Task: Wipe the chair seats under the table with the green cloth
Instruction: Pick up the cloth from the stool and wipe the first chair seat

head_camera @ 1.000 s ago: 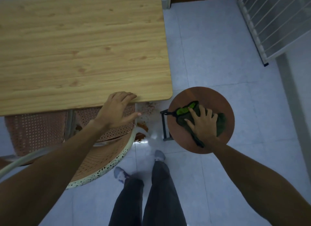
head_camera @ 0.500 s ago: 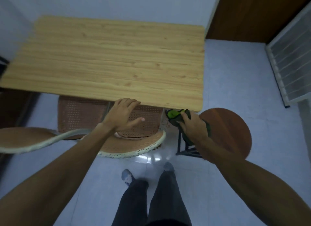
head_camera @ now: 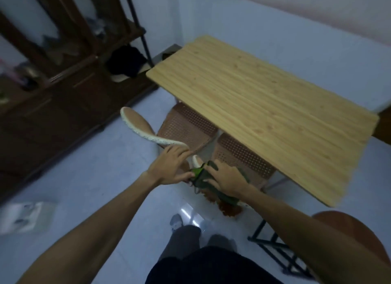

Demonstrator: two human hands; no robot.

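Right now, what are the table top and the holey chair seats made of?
The table top looks like pale wood or a wood-print laminate: long grain lines, matte surface. The chair seats look like brown moulded plastic, judging by the even rows of tiny holes, though woven cane is possible.

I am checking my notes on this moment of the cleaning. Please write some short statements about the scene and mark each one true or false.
1. The right hand presses the green cloth near the chair seats. True.
2. The left hand rests flat on the table top. False: it is below the table edge, at the curved chair back, with its fingers touching the cloth.
3. The green cloth lies on the round stool. False: the stool seat is bare, and the cloth is in the hands.
4. Two perforated brown chair seats sit partly under the table. True.
5. The table top is bare. True.
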